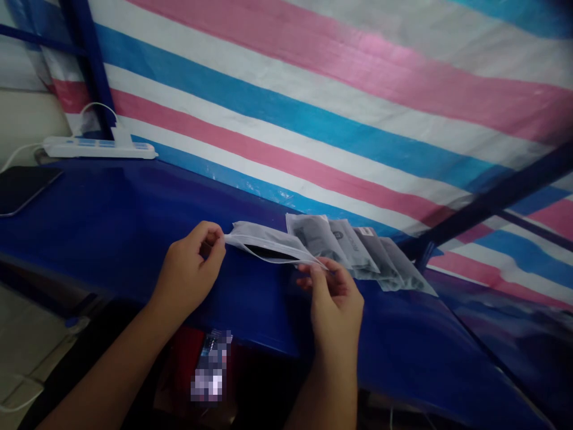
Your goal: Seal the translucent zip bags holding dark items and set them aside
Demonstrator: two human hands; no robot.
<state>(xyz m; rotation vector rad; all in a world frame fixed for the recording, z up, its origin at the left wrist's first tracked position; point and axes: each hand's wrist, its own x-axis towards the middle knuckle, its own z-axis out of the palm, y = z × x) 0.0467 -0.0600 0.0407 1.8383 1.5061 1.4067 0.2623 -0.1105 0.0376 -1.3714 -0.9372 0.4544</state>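
Note:
A frosted zip bag (268,239) is stretched between my two hands over the blue table. Its mouth gapes toward me, and something dark shows inside; I cannot make out what. My left hand (194,257) pinches the bag's left end with thumb and fingers. At the right end, my right hand (333,286) grips the corner of the mouth. Just behind my right hand lies a fanned row of several similar frosted bags (358,254) with dark contents, overlapping one another.
The blue table (111,221) runs across the view before a striped plastic sheet (268,113). A white power strip (101,147) with cables sits at the back left, near a dark flat tablet-like device (27,188). A blurred lit screen (212,364) shows below the table edge.

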